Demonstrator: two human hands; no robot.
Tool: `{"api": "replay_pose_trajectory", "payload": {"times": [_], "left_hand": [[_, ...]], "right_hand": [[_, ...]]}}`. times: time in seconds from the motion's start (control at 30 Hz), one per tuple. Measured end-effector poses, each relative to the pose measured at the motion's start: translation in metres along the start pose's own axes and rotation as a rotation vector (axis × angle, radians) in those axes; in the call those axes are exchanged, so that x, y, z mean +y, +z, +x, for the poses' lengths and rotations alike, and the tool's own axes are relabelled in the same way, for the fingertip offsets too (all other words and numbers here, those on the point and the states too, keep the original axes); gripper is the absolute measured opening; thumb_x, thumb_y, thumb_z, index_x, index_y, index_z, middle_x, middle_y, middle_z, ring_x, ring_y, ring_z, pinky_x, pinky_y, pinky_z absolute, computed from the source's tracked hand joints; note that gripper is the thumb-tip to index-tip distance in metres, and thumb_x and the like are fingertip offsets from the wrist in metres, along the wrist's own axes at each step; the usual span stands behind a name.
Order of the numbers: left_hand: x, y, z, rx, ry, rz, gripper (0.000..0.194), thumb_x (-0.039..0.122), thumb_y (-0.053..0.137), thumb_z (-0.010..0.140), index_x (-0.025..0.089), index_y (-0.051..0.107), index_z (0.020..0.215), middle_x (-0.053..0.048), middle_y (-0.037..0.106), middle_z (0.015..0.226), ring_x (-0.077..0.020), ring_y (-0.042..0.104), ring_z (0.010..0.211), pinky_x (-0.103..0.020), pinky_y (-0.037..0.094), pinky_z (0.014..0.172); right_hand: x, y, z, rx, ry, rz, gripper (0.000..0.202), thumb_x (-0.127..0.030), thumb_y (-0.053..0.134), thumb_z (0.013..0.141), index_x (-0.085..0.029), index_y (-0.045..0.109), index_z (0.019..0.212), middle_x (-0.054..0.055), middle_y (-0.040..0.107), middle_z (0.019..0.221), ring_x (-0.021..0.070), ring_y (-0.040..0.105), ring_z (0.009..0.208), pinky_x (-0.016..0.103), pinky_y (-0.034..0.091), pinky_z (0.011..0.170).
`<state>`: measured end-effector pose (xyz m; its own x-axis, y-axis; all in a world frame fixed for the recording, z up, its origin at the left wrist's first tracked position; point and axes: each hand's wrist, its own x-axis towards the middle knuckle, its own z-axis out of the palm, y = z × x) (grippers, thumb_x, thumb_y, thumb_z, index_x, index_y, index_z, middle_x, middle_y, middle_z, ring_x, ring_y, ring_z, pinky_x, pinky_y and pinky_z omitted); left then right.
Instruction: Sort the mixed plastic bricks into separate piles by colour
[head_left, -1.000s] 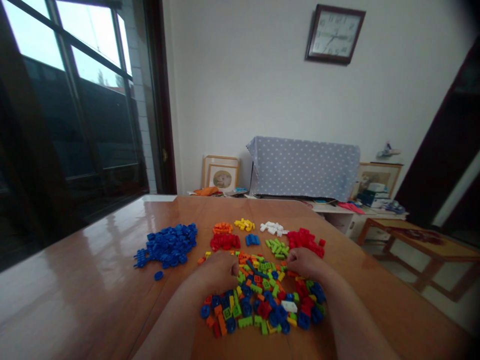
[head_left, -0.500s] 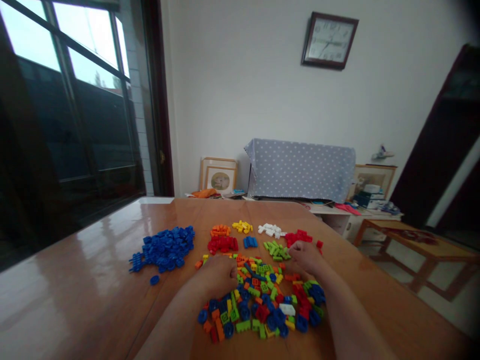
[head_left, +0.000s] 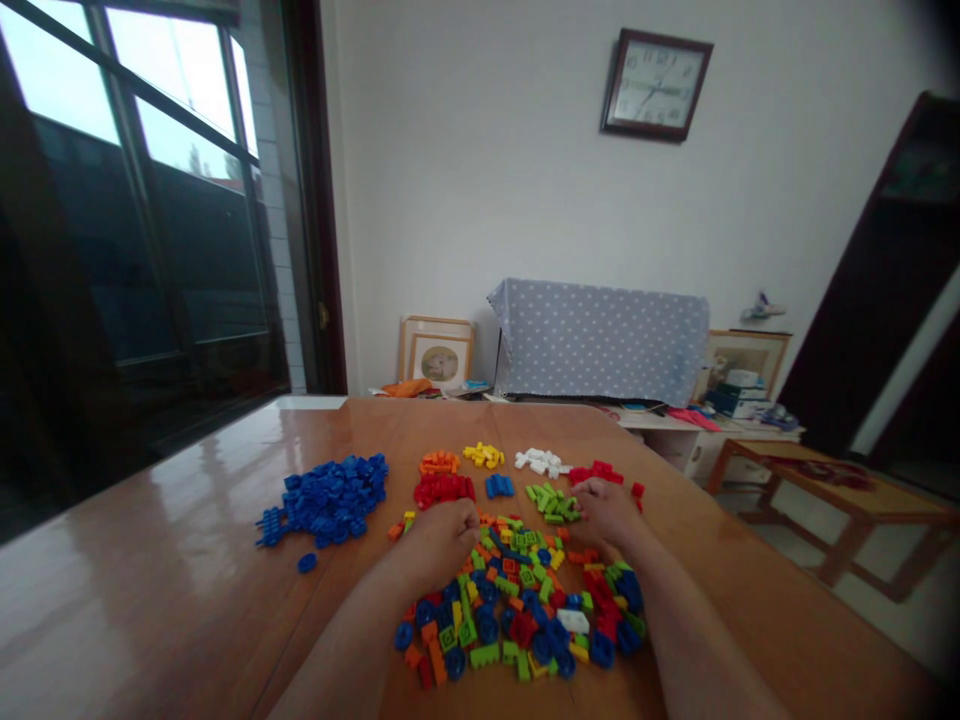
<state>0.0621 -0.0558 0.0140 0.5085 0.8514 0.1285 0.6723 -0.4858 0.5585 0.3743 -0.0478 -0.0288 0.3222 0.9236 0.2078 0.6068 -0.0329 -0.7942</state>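
A mixed heap of toy building bricks (head_left: 517, 600) lies on the table in front of me. Over its far left part is my left hand (head_left: 444, 535), its fingers curled closed; whatever they hold is hidden. My right hand (head_left: 606, 510) sits at the right edge of the lime green bricks (head_left: 551, 503), just in front of the red bricks (head_left: 596, 471). Its fingers are bent together, and I cannot make out anything in them. Beyond my left hand are another pile of red bricks (head_left: 442, 488) and a few blue bricks (head_left: 499, 486).
A big pile of blue pieces (head_left: 334, 500) lies to the left, with a single blue round piece (head_left: 307, 563) near it. Orange bricks (head_left: 439, 462), yellow bricks (head_left: 484, 455) and white bricks (head_left: 541, 461) form small piles farther back on the brown table (head_left: 187, 530).
My left hand has risen slightly and moved a little away from me over the heap. My right hand stays by the lime green and red bricks, almost unmoved.
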Motion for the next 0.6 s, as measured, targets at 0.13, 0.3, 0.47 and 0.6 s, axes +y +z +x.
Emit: {"api": "replay_pose_trajectory", "payload": {"times": [0.13,0.3,0.47,0.6], "left_hand": [[-0.003,0.009,0.003,0.017,0.051,-0.104,0.013,0.016,0.048,0.08,0.019,0.059,0.085,0.0,0.061,0.075,-0.0127,0.055,0.068,-0.021,0.029,0.055],[-0.003,0.022,0.005,0.02,0.099,-0.206,0.013,0.018,0.049,0.081,0.02,0.058,0.09,0.001,0.06,0.074,-0.0124,0.056,0.066,-0.021,0.032,0.054],[0.004,0.027,0.002,0.012,0.114,-0.27,0.018,0.019,0.05,0.082,0.021,0.056,0.099,0.002,0.062,0.074,-0.013,0.057,0.066,-0.021,0.034,0.053],[0.005,0.027,0.006,0.153,0.126,-0.266,0.027,0.021,0.052,0.084,0.021,0.056,0.11,-0.002,0.066,0.089,-0.015,0.061,0.079,-0.023,0.043,0.067]], "right_hand": [[-0.029,0.005,-0.015,-0.115,-0.073,0.092,0.02,-0.032,0.054,0.078,-0.018,0.067,0.084,0.001,0.068,0.075,0.0165,0.061,0.069,0.025,0.045,0.062],[-0.066,0.022,-0.047,-0.466,-0.203,0.244,0.026,-0.041,0.059,0.083,-0.018,0.069,0.091,-0.001,0.065,0.077,0.0134,0.055,0.069,0.023,0.04,0.062],[-0.068,0.036,-0.056,-0.571,-0.219,0.242,0.02,-0.036,0.065,0.079,-0.017,0.067,0.079,-0.004,0.058,0.065,0.0098,0.045,0.059,0.02,0.033,0.054],[-0.045,0.025,-0.035,-0.397,-0.154,0.217,0.019,-0.036,0.062,0.077,-0.017,0.065,0.077,-0.002,0.059,0.065,0.0107,0.049,0.059,0.021,0.037,0.055]]}}
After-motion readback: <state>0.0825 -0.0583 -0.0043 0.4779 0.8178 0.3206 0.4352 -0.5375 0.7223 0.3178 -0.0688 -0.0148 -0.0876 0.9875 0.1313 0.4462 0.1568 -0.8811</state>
